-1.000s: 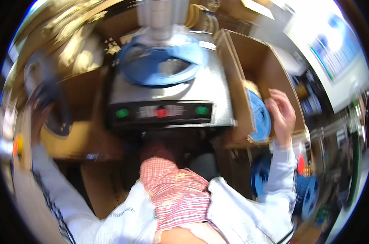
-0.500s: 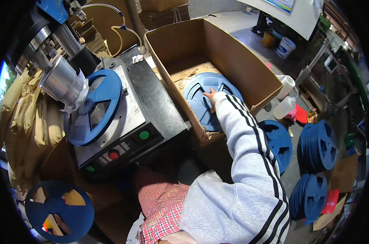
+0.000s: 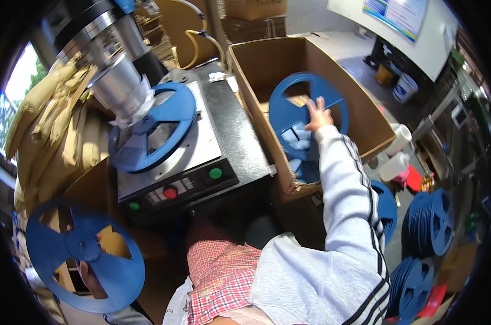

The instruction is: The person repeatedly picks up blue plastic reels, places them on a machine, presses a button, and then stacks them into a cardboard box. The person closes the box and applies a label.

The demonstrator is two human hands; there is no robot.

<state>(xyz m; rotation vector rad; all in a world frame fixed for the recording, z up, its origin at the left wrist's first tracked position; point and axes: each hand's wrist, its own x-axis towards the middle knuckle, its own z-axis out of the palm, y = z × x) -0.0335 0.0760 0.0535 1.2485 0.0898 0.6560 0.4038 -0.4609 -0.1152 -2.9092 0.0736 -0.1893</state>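
- While our right hand (image 3: 319, 115) reaches into the cardboard box (image 3: 359, 103) right of the press (image 3: 207, 143), its fingers spread over a tilted blue disc (image 3: 286, 115); how firm that grip is, we cannot tell.
- Left of the press, nearer us, our left hand (image 3: 89, 277) grips a second blue disc (image 3: 115, 281) from behind, fingers bent, partly hidden.
- Spread fingers could slip, dropping the tilted disc; a careless swing might knock the second against the press.

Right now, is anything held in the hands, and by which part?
The left hand holds a blue disc from behind, near its hub. The right hand is on another blue disc near its middle, in the cardboard box; whether it grips is unclear.
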